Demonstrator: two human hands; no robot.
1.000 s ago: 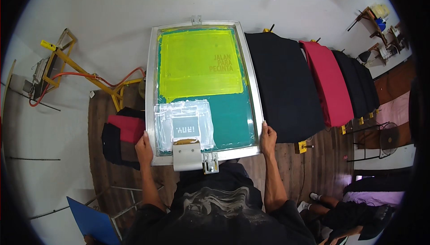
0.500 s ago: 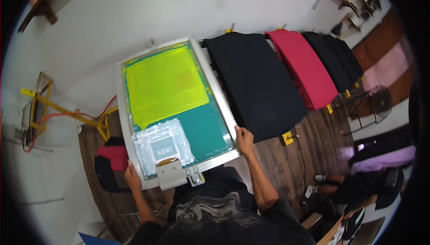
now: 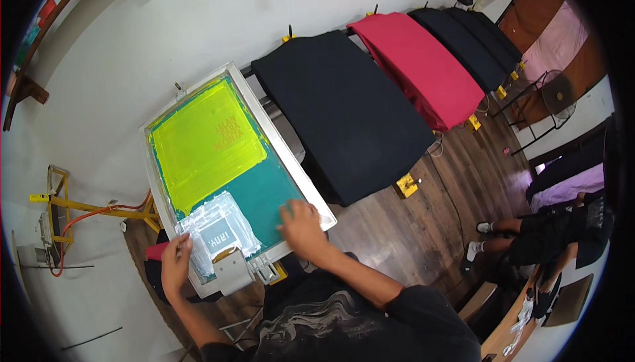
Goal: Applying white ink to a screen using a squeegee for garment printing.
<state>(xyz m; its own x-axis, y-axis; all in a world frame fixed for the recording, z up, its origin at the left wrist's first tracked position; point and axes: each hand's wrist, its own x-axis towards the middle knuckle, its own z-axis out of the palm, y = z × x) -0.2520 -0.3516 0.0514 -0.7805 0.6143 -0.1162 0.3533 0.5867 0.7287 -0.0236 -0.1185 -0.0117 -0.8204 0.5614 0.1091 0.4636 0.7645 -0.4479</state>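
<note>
A silkscreen frame (image 3: 286,162) with a pale metal rim lies tilted in front of me. Green-yellow tape or film (image 3: 198,143) covers much of its teal mesh (image 3: 268,196). White ink or film (image 3: 238,218) surrounds a small stencil near the close end. A grey metal clamp (image 3: 233,274) sits on the near rim. My left hand (image 3: 175,263) hovers at the lower left rim, fingers loosely bent and apart, holding nothing visible. Over the right part of the mesh is my right hand (image 3: 303,229), its fingers apart and empty; whether it touches the mesh is unclear.
Right of the frame, a black shirt (image 3: 350,110), a red shirt (image 3: 423,67) and more black shirts (image 3: 466,47) cover a row of boards. Yellow brackets (image 3: 408,185) protrude from their ends. A yellow stand (image 3: 99,206) is at left. Another person (image 3: 549,236) sits at lower right.
Both hands have let go of the frame's rims; the right has moved inward over the mesh. The frame now sits lower and further left in view, beside the black shirt.
</note>
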